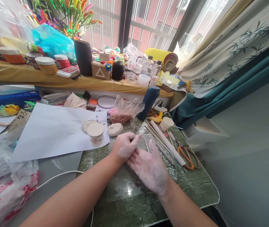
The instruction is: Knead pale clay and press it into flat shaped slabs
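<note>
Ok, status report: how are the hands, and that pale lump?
Left hand curled against right hand, contents hidden. Right open, palm up. Pale lump beyond left hand. White rod lies to the right.

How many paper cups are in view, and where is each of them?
2. One cup stands on the large white sheet, near its right edge; the other cup is beside the yellow glue gun. More may be hidden.
</note>
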### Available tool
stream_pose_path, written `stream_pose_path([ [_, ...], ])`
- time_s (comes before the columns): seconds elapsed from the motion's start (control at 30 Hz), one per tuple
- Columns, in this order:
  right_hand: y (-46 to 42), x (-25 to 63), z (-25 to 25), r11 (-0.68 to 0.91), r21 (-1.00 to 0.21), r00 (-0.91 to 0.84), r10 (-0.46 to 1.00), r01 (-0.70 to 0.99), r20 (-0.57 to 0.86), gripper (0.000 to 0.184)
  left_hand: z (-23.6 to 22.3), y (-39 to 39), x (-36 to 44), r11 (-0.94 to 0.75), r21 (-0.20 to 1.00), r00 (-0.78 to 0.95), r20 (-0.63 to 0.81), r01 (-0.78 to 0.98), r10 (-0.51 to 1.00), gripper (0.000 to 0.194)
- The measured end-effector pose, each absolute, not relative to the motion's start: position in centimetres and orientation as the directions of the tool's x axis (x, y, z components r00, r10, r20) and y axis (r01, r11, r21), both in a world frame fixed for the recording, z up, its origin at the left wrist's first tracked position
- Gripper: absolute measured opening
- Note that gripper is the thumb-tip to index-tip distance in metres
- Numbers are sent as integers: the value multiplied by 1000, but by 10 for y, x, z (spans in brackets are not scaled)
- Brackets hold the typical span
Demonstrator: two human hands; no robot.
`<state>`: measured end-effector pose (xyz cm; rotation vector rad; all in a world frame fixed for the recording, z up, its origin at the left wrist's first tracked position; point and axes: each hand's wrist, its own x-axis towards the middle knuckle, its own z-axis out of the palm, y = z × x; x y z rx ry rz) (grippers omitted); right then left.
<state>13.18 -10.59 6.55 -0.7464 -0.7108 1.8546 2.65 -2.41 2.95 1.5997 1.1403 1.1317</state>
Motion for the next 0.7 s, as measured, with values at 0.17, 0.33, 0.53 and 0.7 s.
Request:
stream_pose_path([
  [0.17, -94, 154, 68, -372, -835, -160, 928, -405, -336, 45, 26, -12, 22, 16, 997, 18, -15, -81, 1000, 56],
  [0.33, -97, 162, 51, -275, -781, 5, 942, -561, -335, 29, 22, -9, 27, 168, 950, 89, -150, -264, 985, 57],
  [0.53, -99, 151, 27, -84, -930, 286, 938, -358, -194, 38, 16, -18, 30, 263, 872, 426, -69, -413, 902, 37],
  [0.7, -95, 169, 17, -2, -976, 420, 903, -216, -95, 30, 7, -23, 26, -74, 996, 608, 85, -44, 789, 40],
])
